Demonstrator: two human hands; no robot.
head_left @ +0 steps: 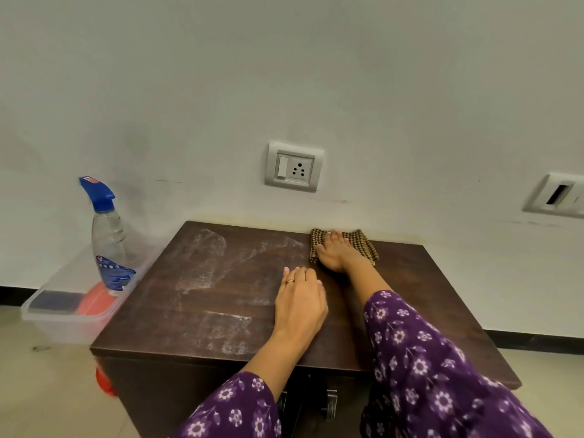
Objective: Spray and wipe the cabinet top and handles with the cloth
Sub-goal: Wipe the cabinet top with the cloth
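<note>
A person in purple floral sleeves (426,358) is leaning over a dark wooden cabinet top (151,320). The left hand (300,298), wearing a gold ring (289,282), is resting on the middle of the top, its fingers loosely curled under and holding nothing. Whitish streaks (202,257) are showing across the left half of the surface, just beside that hand. Farther back, the right hand (336,251) is pressing down on a brown checked cloth (366,246), its fingers lying straight and close together over the fabric rather than gripping it. The cloth is lying folded at the rear edge of the top, right of centre and close to the wall. To the left of the cabinet, a clear bottle (109,238) with a blue trigger is standing upright in a clear plastic box (63,324) on the floor. On the white wall behind, a socket (294,167) is sitting above the cloth.
</note>
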